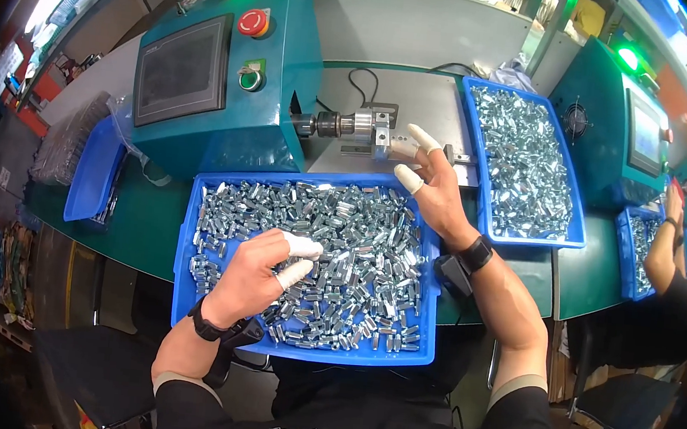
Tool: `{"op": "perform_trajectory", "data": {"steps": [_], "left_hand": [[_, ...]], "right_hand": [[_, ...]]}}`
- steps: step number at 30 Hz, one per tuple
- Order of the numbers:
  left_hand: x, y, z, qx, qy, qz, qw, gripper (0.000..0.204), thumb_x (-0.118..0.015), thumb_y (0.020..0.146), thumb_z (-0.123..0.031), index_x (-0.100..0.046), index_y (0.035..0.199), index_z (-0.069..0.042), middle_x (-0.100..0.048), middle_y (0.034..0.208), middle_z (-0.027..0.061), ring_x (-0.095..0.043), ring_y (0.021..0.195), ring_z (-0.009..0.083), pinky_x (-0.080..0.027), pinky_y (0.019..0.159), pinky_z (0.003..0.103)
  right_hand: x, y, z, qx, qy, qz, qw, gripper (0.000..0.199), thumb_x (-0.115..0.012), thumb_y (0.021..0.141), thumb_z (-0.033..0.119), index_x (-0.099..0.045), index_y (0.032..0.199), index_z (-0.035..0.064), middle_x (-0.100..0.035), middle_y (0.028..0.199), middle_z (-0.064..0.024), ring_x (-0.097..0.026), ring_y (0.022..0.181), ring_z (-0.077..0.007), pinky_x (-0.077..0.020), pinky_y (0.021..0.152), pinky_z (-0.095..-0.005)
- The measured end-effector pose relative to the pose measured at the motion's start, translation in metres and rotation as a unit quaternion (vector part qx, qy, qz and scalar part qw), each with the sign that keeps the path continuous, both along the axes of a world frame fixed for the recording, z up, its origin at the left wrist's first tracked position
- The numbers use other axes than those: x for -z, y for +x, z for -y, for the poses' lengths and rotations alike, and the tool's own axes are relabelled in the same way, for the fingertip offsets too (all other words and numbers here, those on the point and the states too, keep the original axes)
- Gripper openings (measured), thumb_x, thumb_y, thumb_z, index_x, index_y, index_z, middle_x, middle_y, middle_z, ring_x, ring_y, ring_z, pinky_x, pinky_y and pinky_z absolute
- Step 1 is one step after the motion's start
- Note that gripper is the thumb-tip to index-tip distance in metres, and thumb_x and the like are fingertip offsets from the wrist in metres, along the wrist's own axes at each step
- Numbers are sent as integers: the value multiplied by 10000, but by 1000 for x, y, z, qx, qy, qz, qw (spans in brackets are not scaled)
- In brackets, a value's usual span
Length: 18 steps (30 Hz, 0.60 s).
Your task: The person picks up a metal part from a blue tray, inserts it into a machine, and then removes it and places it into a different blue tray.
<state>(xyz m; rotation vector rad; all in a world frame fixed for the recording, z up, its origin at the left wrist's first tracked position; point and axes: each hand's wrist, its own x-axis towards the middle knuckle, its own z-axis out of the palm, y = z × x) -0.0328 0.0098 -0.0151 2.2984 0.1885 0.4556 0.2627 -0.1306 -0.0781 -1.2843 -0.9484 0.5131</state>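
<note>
My left hand (251, 276) is over a blue tray (180, 281) full of small shiny metal fittings (346, 269). White covers wrap its thumb and forefinger, which curl toward each other at the fittings. Whatever may sit between those tips is hard to make out. My right hand (435, 192) is beside a metal clamp block (381, 135) at the end of a horizontal spindle (331, 124). Its covered fingers are spread apart, one of them close to the block. I see no part gripped in it.
A teal machine (226, 149) with a dark screen (184, 71) and red stop button (253, 22) stands behind the tray. Another blue tray (491, 187) of fittings lies to the right. An empty-looking blue bin (95, 170) tilts at left. Another person's arm (667, 246) shows far right.
</note>
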Motion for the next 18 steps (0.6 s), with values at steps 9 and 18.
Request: {"op": "perform_trajectory", "data": {"steps": [9, 18], "left_hand": [[1, -2, -3, 15, -23, 1, 1000, 213, -754, 964, -27, -799, 1172, -30, -808, 1066, 112, -760, 1008, 251, -585, 906, 367], [4, -2, 3, 12, -73, -27, 997, 206, -751, 982, -42, -798, 1182, -25, -816, 1082, 109, -772, 1008, 232, -587, 924, 358]], "right_hand": [[-39, -3, 6, 197, -180, 262, 927, 763, -770, 998, 284, -435, 1625, 8, -774, 1161, -232, -758, 1088, -323, -588, 959, -423], [-69, 26, -51, 249, -316, 442, 802, 709, -768, 931, 390, -585, 1467, -36, -786, 978, -245, -768, 964, -409, -602, 864, -495]]}}
